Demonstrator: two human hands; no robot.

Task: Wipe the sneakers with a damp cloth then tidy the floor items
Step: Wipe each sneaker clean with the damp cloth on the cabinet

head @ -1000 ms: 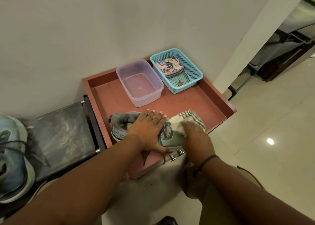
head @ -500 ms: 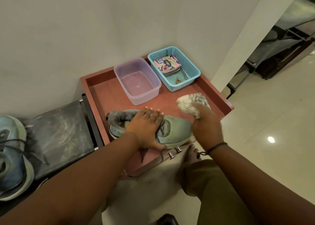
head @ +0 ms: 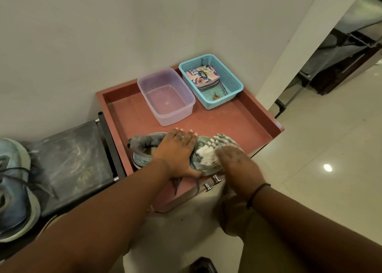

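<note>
A grey-green sneaker [head: 144,150] lies on its side near the front edge of the red cabinet top [head: 244,124]. My left hand [head: 177,155] lies over its middle, fingers spread across the laces, thumb curled round the near side. My right hand [head: 235,161] holds a white and grey striped cloth [head: 210,150] and presses it on the sneaker's toe end. The toe is hidden under cloth and hand. A second, light blue sneaker [head: 14,190] sits at the far left on a dark stand.
A clear plastic tub [head: 186,111] holding a little water and a blue mesh basket [head: 233,80] with a patterned pouch stand at the back of the cabinet top, against the wall. A black rack [head: 74,165] adjoins on the left. Glossy tiled floor [head: 330,159] lies to the right.
My right hand had lifted the cloth off the sneaker toward the back right, and has now brought it down again onto the toe. My left hand has stayed on the sneaker.
</note>
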